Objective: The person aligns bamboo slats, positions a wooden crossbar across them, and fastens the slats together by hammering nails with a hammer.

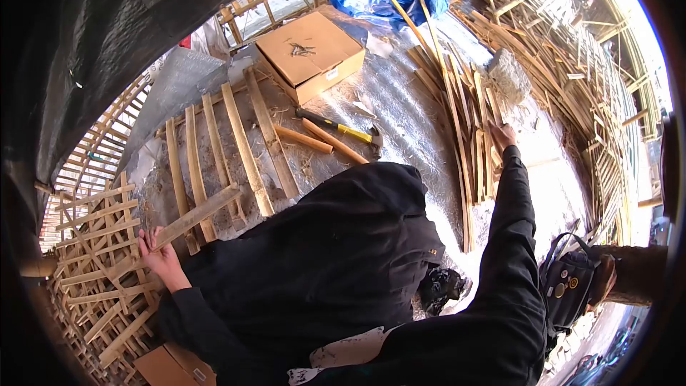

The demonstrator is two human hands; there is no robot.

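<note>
My left hand (pixel 161 259) is closed round the near end of a short bamboo slat (pixel 196 216), which lies slantwise across the lower ends of several long slats (pixel 243 146) set side by side on the floor. Far to the right, my right hand (pixel 503 136) reaches onto a pile of long, narrow slats (pixel 457 121); its fingers are small in view, and their grip cannot be made out. A hammer (pixel 343 129) with a black and yellow handle lies between the hands, beside two round bamboo pieces (pixel 336 141).
Nails lie on a closed cardboard box (pixel 311 50) at the top. Behind it is a blue plastic sheet (pixel 386 1). A rough block (pixel 509 77) and more bamboo (pixel 564 86) stand right. Lattice panels (pixel 107 271) fill the left, and a black bag (pixel 569 275) is at lower right.
</note>
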